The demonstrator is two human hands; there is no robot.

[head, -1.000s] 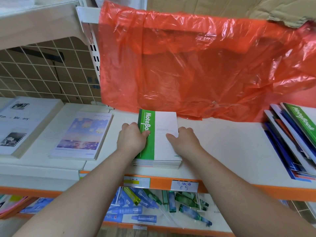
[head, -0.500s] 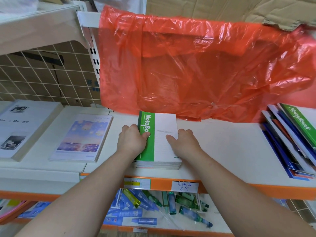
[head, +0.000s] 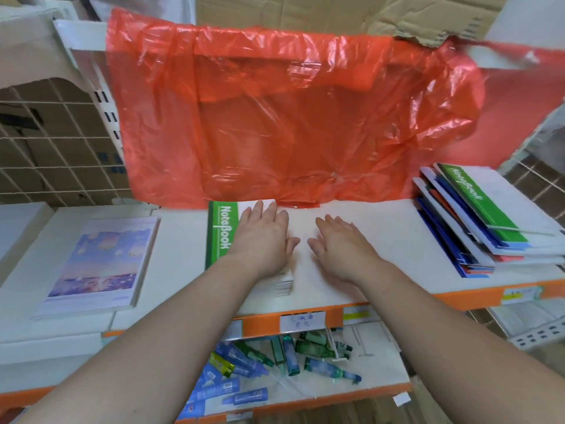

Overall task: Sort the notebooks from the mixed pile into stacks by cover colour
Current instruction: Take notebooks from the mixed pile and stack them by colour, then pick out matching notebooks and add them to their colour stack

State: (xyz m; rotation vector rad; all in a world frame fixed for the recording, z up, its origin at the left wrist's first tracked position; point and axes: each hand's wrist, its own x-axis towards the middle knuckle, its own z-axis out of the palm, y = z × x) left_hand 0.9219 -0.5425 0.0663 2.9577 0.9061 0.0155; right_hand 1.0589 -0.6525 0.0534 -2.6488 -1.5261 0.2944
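1. A red bag point(head: 290, 117) hangs across the upper middle of the frame, and its lower edge reaches the back of the shelf.
2. The white shelf point(head: 397, 249) runs the full width at mid-height, with an orange front edge.
3. The mixed pile point(head: 458, 237) sits at the right edge of the frame, fanned and uneven. Blue, red and white covers show under a green-banded top notebook point(head: 486, 203). Its long axis runs on a slant from upper left to lower right.
4. A pastel book point(head: 97, 258) lies flat at the left, well apart from the pile.
5. The green stack point(head: 221, 234) is at centre, with its long axis running toward the back of the shelf and its green band on the left side.
6. The left hand point(head: 263, 237) lies flat on the stack with straight fingers, gripping nothing.
7. The right hand point(head: 342, 246) is just right of the stack, fingers straight and spread, holding nothing. I cannot tell whether it touches the shelf.
8. The pile lies to the right of both hands across bare shelf, and the right hand is the nearer. The likely next step is for that hand to reach right and take the top notebook by its near lower corner.
9. Small bottles point(head: 275, 353) lie scattered on the lower shelf.
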